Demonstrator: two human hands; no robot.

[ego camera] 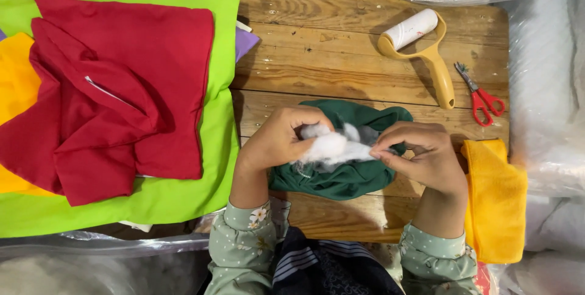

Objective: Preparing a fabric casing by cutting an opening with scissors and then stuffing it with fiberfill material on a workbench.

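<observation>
My left hand (281, 138) and my right hand (423, 154) both grip a tuft of white fibre stuffing (334, 146), holding it between them over a dark green fabric cover (347, 176). The green cover lies bunched on the wooden table (329, 57), just in front of me. My left fingers curl around the stuffing's left end. With the right hand, thumb and fingers pinch its right end. Part of the stuffing is hidden inside my left hand.
A red fabric cover (116, 88) lies on lime green cloth (183, 197) at left, over orange and purple cloths. A yellow-handled lint roller (420, 45) and red scissors (482, 97) lie at the back right. A yellow cloth (496, 200) sits right. Clear plastic bags surround the table.
</observation>
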